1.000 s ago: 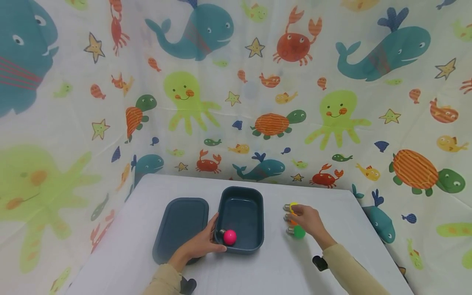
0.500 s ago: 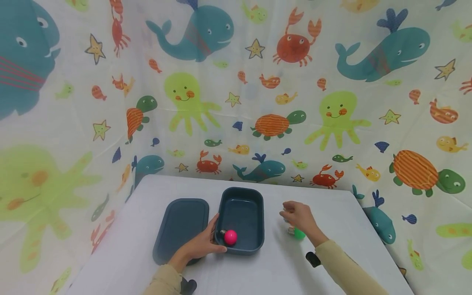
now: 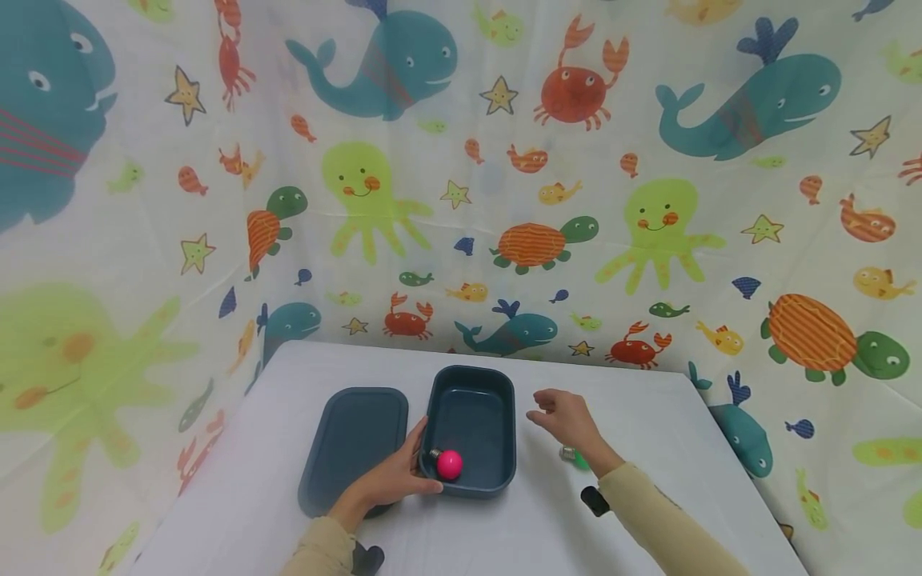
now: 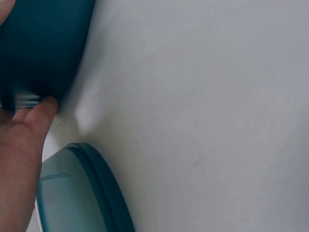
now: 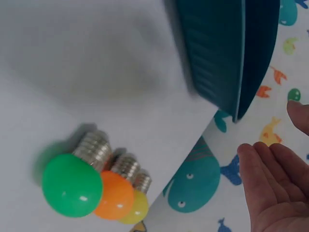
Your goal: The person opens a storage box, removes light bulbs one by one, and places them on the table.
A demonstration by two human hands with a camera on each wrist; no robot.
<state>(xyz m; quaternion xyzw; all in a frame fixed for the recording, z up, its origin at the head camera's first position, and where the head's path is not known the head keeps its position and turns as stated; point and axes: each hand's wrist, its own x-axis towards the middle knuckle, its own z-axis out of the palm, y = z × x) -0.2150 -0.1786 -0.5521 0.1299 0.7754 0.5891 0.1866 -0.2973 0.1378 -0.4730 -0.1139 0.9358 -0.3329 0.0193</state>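
Observation:
My left hand (image 3: 392, 478) grips the near left corner of a dark blue rectangular box (image 3: 513, 436), thumb at the front rim and fingers along the left wall. Inside the box, in its near left corner, lies a pink light bulb (image 3: 450, 464). Just right of the box my right hand (image 3: 565, 416) is raised with thumb and fingers apart, holding nothing. A green light bulb (image 5: 72, 186), an orange bulb (image 5: 115, 195) and a yellow bulb (image 5: 136, 209) lie in a row in the right wrist view. The right hand hides the orange and yellow ones in the head view.
A dark blue lid (image 3: 360, 440) lies flat left of the box, partly under the left forearm. The white table (image 3: 648, 400) is bordered at the back and sides by a curtain (image 3: 497, 160) printed with sea animals.
My right hand has moved left from over the bulbs towards the box, its fingers parting from them. The left hand, box and pink bulb have stayed in place.

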